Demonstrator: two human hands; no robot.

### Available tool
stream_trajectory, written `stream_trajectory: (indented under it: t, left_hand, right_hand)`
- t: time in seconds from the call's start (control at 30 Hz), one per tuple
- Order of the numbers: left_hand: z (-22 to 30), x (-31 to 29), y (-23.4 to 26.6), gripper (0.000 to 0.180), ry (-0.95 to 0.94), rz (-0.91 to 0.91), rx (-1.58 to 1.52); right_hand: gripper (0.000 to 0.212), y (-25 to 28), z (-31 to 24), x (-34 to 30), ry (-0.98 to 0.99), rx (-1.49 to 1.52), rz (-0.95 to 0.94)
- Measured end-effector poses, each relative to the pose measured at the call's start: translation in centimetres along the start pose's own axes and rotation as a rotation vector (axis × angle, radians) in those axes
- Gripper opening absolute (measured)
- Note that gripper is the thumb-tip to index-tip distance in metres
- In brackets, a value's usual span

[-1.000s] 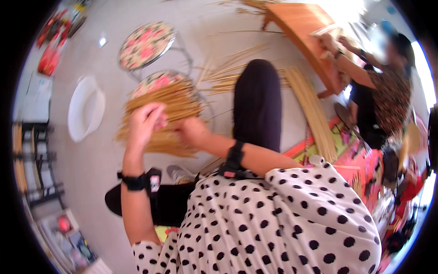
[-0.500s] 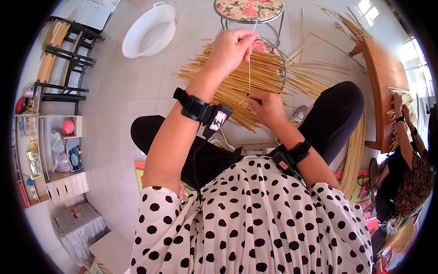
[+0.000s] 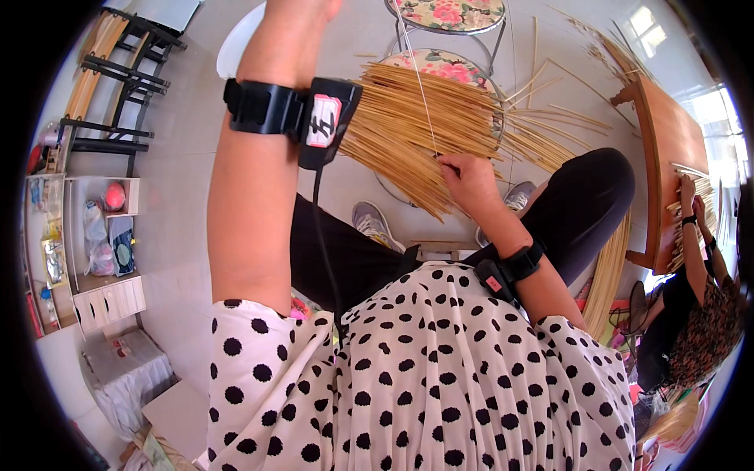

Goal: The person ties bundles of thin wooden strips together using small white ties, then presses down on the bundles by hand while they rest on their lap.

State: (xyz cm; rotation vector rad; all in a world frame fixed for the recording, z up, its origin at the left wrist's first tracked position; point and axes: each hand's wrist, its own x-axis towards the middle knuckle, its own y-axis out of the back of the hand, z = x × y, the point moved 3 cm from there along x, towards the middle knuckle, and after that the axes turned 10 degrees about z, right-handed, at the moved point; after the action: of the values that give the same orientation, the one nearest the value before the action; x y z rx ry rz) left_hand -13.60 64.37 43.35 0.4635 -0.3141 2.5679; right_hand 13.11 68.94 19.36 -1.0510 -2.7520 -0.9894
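My left hand is raised at the top edge of the view; its fingers are cut off, so its grip cannot be seen. A thin pale string runs tautly from the top edge down across a layer of straw-coloured stalks. At its lower end my right hand is closed, thumb and forefinger pinching the string at the stalks. Something small and dark shows between those fingertips, too small to name. The stalks lie side by side over a round flowered stool, partly covering its seat.
A second flowered stool stands farther off. Loose stalks spread rightward across the floor. A white tub is partly behind my left forearm. At the right, another person handles stalks beside a wooden table. Shelves stand at left.
My left hand has swung up and leftward, out past the top edge. The string's small loop near my right hand has gone, and the string now stretches longer. My right hand stays near the stalks.
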Motion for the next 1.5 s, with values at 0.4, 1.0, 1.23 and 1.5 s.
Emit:
stream_trajectory:
  t: [0.4,1.0,1.23,1.5]
  left_hand:
    - [-2.8,-7.8,3.1,0.025,-0.071,-0.043,0.565]
    - [-15.0,-25.0,2.5,0.016,-0.021,-0.217,0.802]
    - [-15.2,-25.1,2.8,0.014,0.127,-0.155,0.761]
    - [-12.9,-24.8,1.6,0.011,-0.072,-0.136,0.771]
  right_hand:
    - [0.014,0.3,-0.4,-0.1,-0.053,-0.096,0.092]
    - [0.008,2.5,-2.0,-1.0,0.03,-0.362,0.162]
    - [0.007,2.5,-0.9,-1.2,0.101,-0.497,0.141]
    - [0.003,2.2,-0.7,-1.0,0.071,-0.501,0.089]
